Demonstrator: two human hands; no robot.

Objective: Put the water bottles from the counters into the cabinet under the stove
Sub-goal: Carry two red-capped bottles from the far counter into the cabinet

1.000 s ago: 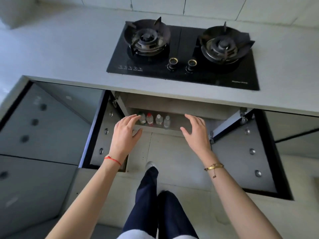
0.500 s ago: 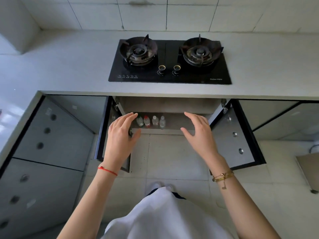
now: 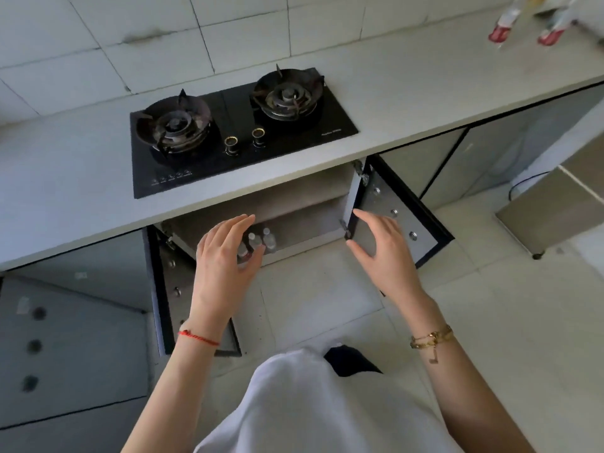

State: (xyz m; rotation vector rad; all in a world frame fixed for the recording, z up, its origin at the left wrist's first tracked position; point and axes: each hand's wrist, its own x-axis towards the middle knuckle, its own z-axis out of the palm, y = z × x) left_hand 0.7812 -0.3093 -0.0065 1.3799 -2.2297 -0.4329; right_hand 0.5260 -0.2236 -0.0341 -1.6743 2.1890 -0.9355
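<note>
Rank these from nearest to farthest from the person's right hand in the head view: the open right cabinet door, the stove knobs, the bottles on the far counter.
From the right hand:
1. Open right cabinet door, just beyond its fingertips.
2. Stove knobs, up on the counter, to the left.
3. Bottles on the far counter, top right corner, blurred.

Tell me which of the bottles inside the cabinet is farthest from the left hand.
The rightmost bottle, white-capped, standing clear at the row's right end. The middle bottle sits beside the left hand, whose fingers partly hide the red-labelled bottle.
</note>
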